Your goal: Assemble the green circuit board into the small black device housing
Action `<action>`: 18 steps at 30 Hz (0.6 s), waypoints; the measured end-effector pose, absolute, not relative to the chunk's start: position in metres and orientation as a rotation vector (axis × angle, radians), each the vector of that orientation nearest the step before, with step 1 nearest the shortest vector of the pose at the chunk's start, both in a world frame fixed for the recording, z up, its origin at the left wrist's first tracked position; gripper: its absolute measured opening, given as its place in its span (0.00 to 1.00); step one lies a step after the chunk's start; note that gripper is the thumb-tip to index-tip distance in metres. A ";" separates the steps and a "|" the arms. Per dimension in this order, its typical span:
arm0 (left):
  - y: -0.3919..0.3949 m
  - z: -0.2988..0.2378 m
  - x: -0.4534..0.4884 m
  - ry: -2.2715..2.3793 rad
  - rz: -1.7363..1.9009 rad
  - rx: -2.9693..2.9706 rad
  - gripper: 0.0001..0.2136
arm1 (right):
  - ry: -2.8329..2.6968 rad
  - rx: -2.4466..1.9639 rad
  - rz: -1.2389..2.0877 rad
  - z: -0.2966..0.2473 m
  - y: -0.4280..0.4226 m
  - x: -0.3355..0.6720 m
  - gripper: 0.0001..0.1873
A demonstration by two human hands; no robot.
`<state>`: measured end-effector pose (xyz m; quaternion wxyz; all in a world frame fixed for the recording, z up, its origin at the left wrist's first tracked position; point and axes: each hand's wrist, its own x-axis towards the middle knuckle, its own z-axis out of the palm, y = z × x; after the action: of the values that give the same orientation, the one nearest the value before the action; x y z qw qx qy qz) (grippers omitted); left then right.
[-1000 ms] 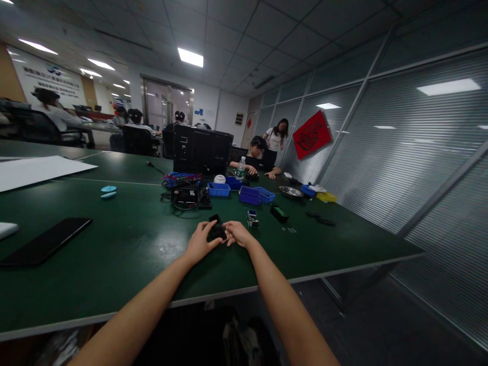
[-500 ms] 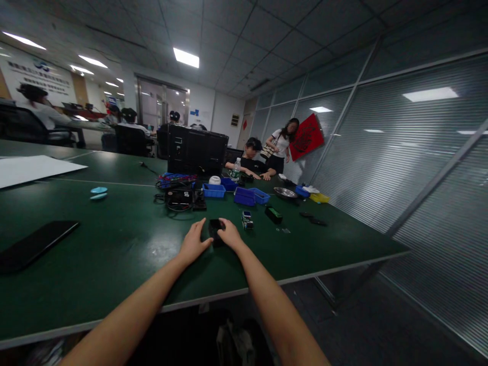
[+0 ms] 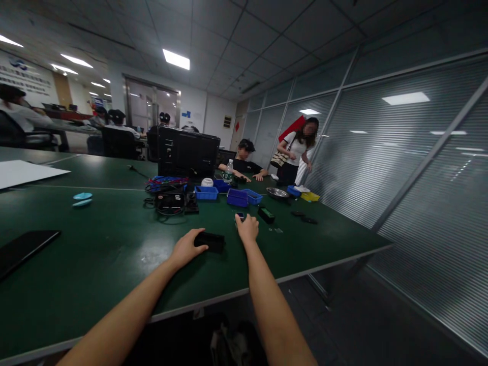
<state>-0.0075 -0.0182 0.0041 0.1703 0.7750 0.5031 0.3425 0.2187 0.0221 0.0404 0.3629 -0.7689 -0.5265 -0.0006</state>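
My left hand [image 3: 186,247] rests on the green table [image 3: 114,254] with its fingers curled round the left end of a flat black box [image 3: 210,241], which lies on the tabletop. Farther out, my right hand [image 3: 247,228] is stretched forward with its fingers over a small electronic module [image 3: 240,216]; those fingers are hidden behind the back of the hand. A black and green block [image 3: 266,214] lies just right of it.
Blue bins [image 3: 206,192], a tangle of cables [image 3: 168,201], a metal bowl [image 3: 277,192] and a large black case [image 3: 187,153] stand farther back. A dark phone [image 3: 23,245] lies at the left. One person sits at the far end, another stands by the glass wall.
My right hand has let go of the black box and reached forward to the small module. The left hand stays on the box, now flat on the table. The standing person walked right.
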 end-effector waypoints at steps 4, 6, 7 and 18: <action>-0.016 0.002 -0.008 1.424 0.986 2.208 0.27 | -1.470 -2.180 0.110 0.030 0.029 0.214 0.37; -0.016 0.002 -0.009 1.420 0.986 2.217 0.26 | -1.469 -2.223 0.063 0.026 0.031 0.210 0.32; -0.016 0.002 -0.009 1.416 0.984 2.223 0.26 | -1.460 -2.241 0.043 0.025 0.032 0.210 0.29; -0.017 0.005 -0.009 1.404 0.957 2.219 0.26 | -1.770 -2.094 -0.094 0.018 0.040 0.241 0.25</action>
<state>-0.0093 -0.0172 0.0046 0.1727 0.7821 0.4947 0.3372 0.2406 0.0397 0.0176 0.1977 -0.7481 -0.6326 -0.0336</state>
